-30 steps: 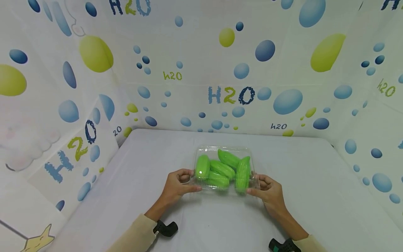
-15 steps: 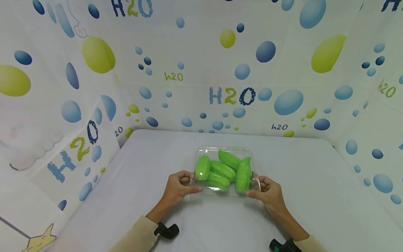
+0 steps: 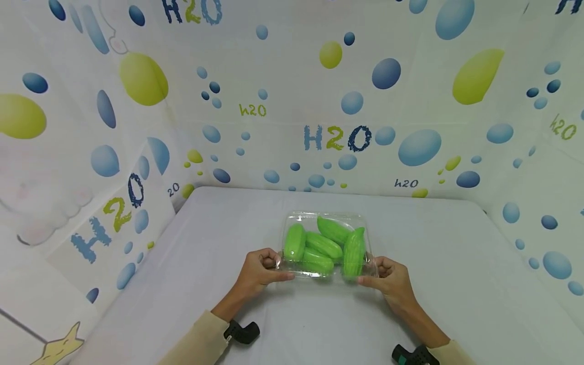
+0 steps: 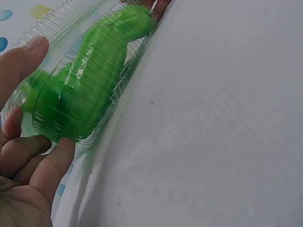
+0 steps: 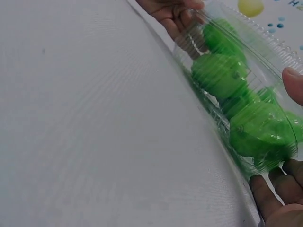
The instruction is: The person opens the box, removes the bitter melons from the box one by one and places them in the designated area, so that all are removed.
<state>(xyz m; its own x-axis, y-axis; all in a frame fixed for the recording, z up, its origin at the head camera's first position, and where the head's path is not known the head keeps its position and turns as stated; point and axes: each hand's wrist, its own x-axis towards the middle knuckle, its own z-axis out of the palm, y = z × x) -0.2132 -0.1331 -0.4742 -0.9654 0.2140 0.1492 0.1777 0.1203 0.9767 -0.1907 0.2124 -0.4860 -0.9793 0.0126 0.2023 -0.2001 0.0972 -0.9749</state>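
Well, we see hardly any change: the left hand [image 3: 261, 268] and right hand [image 3: 392, 276] still pinch the clear box [image 3: 294, 218] of green things [image 3: 324, 245], below the frame's middle, so we're just holding it

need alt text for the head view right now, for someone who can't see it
A person's left hand and right hand hold a clear plastic container by its two ends, with five plump green pieces inside. Below is a white-covered table; behind it, a white backdrop printed with blue and yellow-green spots and H2O lettering.
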